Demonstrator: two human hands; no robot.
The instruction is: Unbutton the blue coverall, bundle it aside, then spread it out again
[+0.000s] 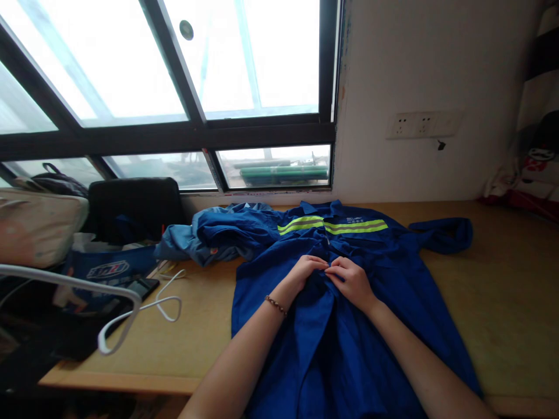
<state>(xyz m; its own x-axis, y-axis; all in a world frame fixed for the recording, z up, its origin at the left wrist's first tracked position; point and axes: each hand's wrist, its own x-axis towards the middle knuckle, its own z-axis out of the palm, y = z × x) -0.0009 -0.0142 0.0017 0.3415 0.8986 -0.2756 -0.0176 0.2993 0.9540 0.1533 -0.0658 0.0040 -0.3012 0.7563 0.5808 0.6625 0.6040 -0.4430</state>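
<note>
A blue work jacket [393, 279] with yellow-green reflective stripes across the chest lies spread on the table, collar toward the window. Both of my hands meet at its front opening, just below the stripes. My left hand [308, 269] pinches the front edge from the left, a beaded bracelet on that wrist. Close against it, my right hand [349, 279] pinches the same edge with thumb and forefinger. Whatever small part lies between the fingertips is hidden. Above the hands the front is drawn together; below them the two edges hang apart.
Lighter blue cloth [181, 241] is bunched at the jacket's left sleeve side. A white cable [174, 299] and a dark phone [144, 286] lie on the wooden table [196, 331]. Bags [39, 227] crowd the far left. Behind are a window and a wall socket [423, 125].
</note>
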